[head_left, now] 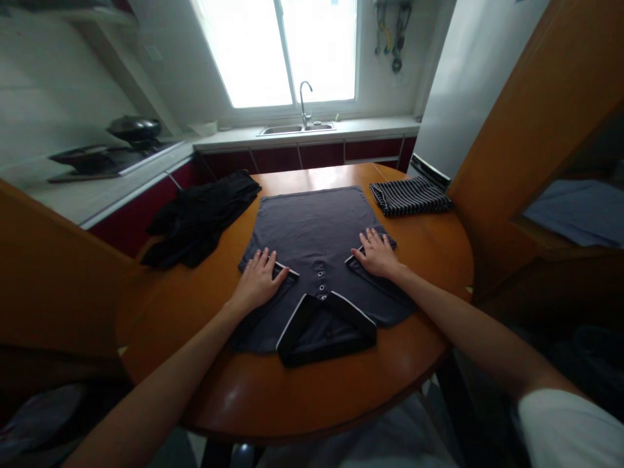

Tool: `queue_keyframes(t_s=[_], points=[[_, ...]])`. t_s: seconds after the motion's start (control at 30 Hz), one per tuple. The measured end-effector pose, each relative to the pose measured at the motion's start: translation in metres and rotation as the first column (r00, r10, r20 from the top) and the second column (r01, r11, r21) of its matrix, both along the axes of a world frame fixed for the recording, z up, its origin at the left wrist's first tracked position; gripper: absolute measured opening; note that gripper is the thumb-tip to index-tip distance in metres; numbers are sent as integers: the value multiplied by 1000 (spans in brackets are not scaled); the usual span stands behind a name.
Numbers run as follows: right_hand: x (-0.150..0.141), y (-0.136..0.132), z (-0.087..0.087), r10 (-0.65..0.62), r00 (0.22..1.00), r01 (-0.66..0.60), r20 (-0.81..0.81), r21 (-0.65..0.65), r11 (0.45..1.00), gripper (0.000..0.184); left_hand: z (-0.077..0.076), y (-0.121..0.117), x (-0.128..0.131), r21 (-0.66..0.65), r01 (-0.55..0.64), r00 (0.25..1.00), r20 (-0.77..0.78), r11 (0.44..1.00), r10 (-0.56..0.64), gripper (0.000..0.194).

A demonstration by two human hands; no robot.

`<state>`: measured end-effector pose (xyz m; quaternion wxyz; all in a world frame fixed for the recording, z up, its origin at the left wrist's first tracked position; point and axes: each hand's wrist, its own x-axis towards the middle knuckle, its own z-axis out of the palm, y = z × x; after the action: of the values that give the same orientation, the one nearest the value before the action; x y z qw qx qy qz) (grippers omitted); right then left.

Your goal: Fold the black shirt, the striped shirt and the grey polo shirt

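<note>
A dark grey polo shirt (312,227) with white-trimmed collar and snap buttons lies flat on the round wooden table (429,305), collar toward me, both sleeves folded in over the chest. My left hand (258,281) lies flat, fingers spread, on the folded left sleeve. My right hand (376,253) rests flat on the folded right sleeve, fingers stretched out. Neither hand grips anything.
A crumpled black garment (199,218) lies on the table's left side. A folded striped cloth (409,196) sits at the back right. Beyond are a counter with a sink (297,129), a stove with a pan (134,128), and wooden furniture (531,143) at right.
</note>
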<state>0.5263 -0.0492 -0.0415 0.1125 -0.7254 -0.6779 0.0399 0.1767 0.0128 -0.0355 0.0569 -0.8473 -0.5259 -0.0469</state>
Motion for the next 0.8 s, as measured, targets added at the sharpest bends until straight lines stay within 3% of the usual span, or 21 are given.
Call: queue_keyframes(t_s=[0.23,0.43,0.63,0.8], points=[[1,0,0,4,1000,-4,6,8,1000,80,-2,1,0,-18,-6,1000,9,1000,6,78],[-8,-11,7,60,997,-65,40,127,990,84,-2,1,-1,-20,-2,1000,11,1000,2,79],[-14,-14,9,159,987,-158,15,-27,987,86,2,-4,2,-32,-15,1000,20,999,15,79],[-12,-12,6,175,984,-175,14,-36,984,88,4,-6,3,-34,-12,999,43,999,14,77]])
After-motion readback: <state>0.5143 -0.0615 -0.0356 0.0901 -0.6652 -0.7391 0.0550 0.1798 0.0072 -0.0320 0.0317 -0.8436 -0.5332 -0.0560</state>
